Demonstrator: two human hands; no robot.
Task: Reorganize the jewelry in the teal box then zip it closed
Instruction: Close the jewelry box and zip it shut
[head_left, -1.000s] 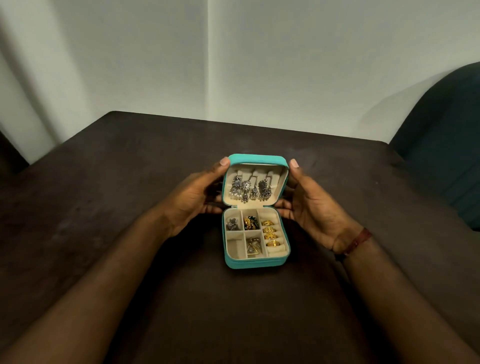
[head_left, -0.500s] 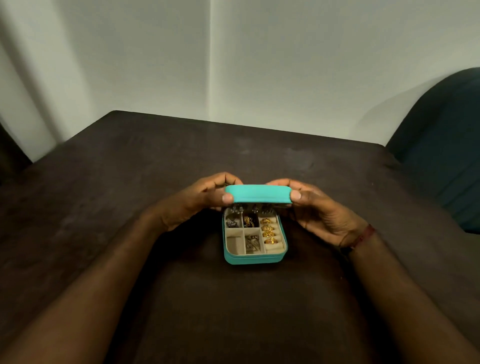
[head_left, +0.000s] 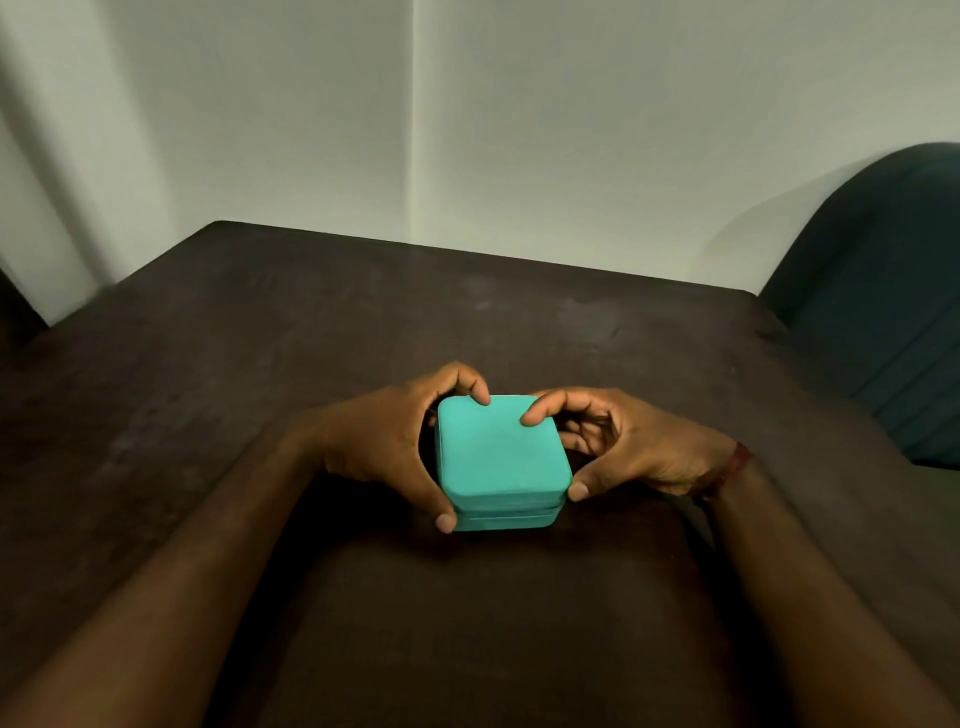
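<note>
Two bare forearms (head_left: 156, 597) reach in from the near edge over one dark brown table (head_left: 260, 364), which stands against a pale wall (head_left: 571, 130). At the far left edge a single dark shape shows beside the table; what it is cannot be told.

Next to the right, the left hand (head_left: 379, 441) grips the left side of the box. Its thumb lies against the near left corner, where top and bottom meet. One curled finger presses down on the far left edge of the top. Its other fingers are hidden behind the box.

One teal box (head_left: 501, 462) sits on the table between the two hands, roughly in the middle of the view. It is square with rounded corners. Its lid (head_left: 493, 436) is down on the base, and one thin seam runs along the near side between them. Whether the zip is done up cannot be told.

The right hand (head_left: 634, 441) grips the right side. One fingertip rests on top of the lid near its far right corner, and the thumb presses the near right corner at the seam. The remaining fingers are curled beside the right wall of the box. One reddish band (head_left: 730, 465) circles the right wrist.

Farthest right, one dark blue-green chair (head_left: 883, 312) stands just beside the table's far corner.
</note>
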